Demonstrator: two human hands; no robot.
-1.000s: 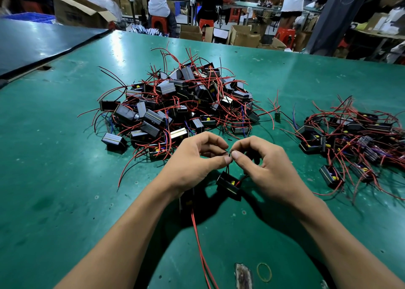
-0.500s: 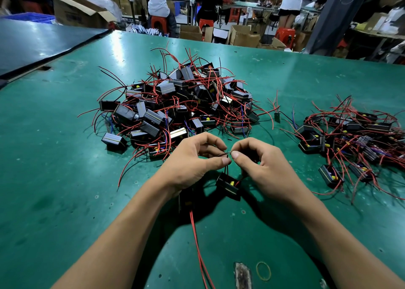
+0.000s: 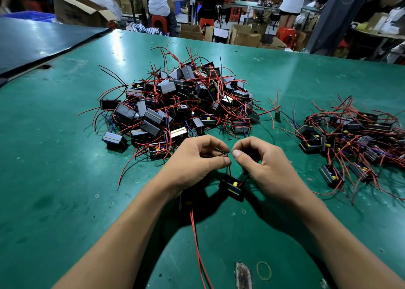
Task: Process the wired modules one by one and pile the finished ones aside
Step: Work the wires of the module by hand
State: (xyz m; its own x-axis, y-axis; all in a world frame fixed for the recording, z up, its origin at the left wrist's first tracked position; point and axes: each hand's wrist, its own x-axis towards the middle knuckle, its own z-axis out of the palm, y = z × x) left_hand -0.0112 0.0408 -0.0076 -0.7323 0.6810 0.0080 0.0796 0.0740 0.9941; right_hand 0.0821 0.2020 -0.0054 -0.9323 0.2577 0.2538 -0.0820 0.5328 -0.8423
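Observation:
A small black module (image 3: pixel 231 187) with a yellow part hangs just above the green table (image 3: pixel 54 179), below my two hands. My left hand (image 3: pixel 195 163) and my right hand (image 3: pixel 265 168) meet fingertip to fingertip, each pinching a thin wire end of that module between thumb and forefinger. Red leads (image 3: pixel 198 251) trail from under my left hand toward the near edge. A big heap of black modules with red wires (image 3: pixel 177 104) lies beyond my hands. A flatter pile of modules (image 3: pixel 355 139) lies to the right.
A rubber band (image 3: pixel 263 270) and a worn patch (image 3: pixel 242 274) mark the table near its front edge. A single small part with leads (image 3: pixel 277 116) lies between the piles. A darker table (image 3: pixel 32 40) adjoins at the left. People, red stools and cardboard boxes stand beyond the far edge.
My fingertips have kept working the wire ends at the same spot; the module and its red leads shifted only slightly. Both piles are unchanged.

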